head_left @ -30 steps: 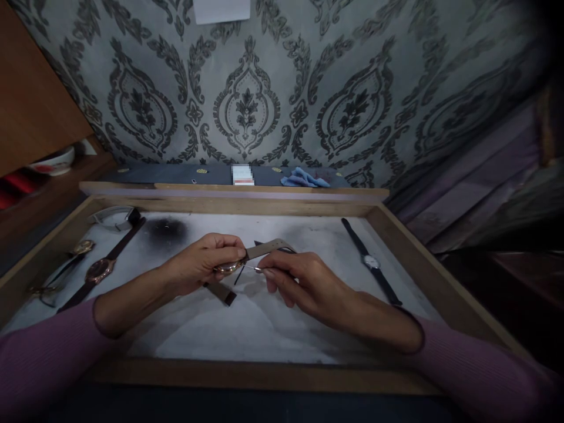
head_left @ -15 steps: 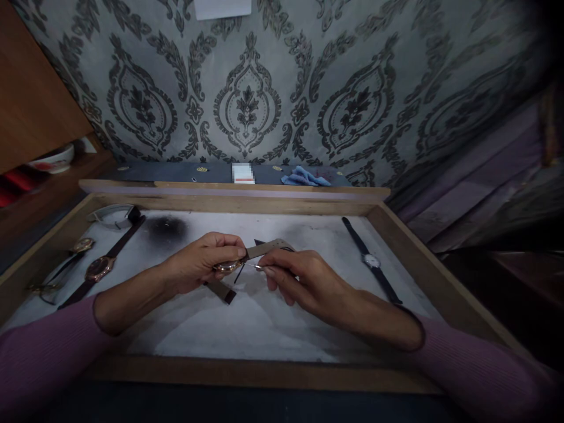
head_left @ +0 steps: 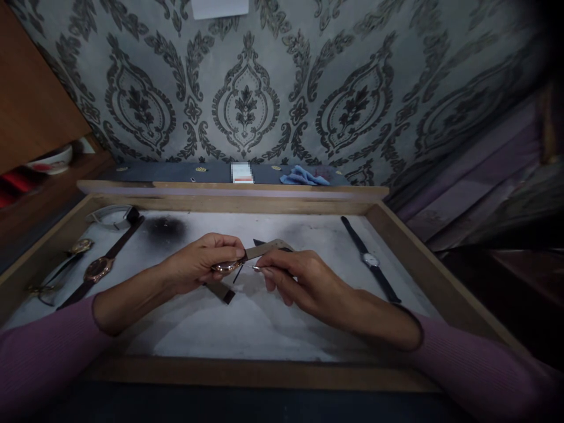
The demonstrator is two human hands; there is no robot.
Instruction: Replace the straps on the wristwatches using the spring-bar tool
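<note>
My left hand (head_left: 200, 262) grips a wristwatch (head_left: 226, 267) with a gold-coloured case, thumb on top and fingers around it. One half of its brownish strap (head_left: 262, 249) stretches right, behind my right hand; the other half (head_left: 220, 291) hangs below my left fingers. My right hand (head_left: 304, 279) pinches a thin tool with a metal tip (head_left: 252, 267), pointed at the case edge near the strap end. Most of that tool is hidden in the fingers. A thin dark rod or strip (head_left: 238, 273) shows just beside the case.
A shallow wooden-framed tray (head_left: 247, 373) surrounds the work. At its left lie a brown-strapped watch (head_left: 97, 269), a gold-coloured watch (head_left: 81, 247) and a pale-banded one (head_left: 108, 217); a dark-strapped watch (head_left: 371, 259) lies right. Behind the tray is a blue cloth (head_left: 304, 175).
The tool's metal tip has drawn back slightly to the right from the watch case. Both hands otherwise keep their places, and the view has shifted a little.
</note>
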